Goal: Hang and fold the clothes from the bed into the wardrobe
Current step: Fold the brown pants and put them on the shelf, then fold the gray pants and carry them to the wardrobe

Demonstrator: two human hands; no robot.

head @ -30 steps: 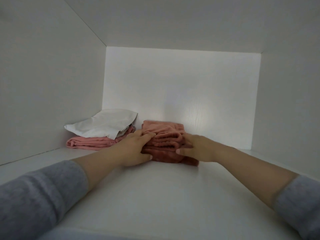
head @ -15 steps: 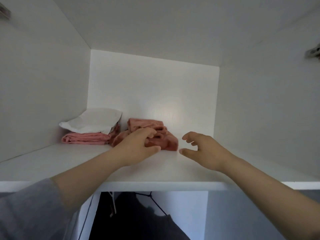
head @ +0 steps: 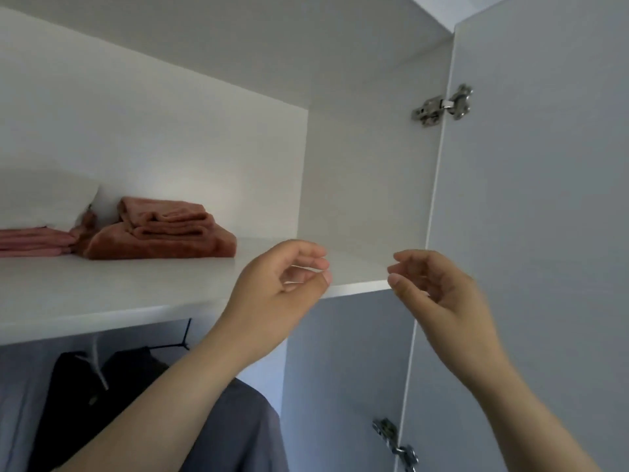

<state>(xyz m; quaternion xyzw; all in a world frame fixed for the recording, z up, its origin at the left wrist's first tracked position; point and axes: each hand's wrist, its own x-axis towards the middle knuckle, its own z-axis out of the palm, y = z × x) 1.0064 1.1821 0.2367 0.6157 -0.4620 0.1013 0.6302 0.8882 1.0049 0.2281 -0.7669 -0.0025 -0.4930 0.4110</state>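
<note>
Grey cloth and dark clothes hang at the bottom left of the frame, under the white shelf. Both bare hands are up in front of the shelf edge, in the middle. The left hand and the right hand hold nothing, fingers loosely curled, a gap between them. On the right the wardrobe door stands open with two shiny hinges. Farther back on the shelf, at the left, lies a folded rust-red cloth, just beside a pink pile with a white fold on top.
</note>
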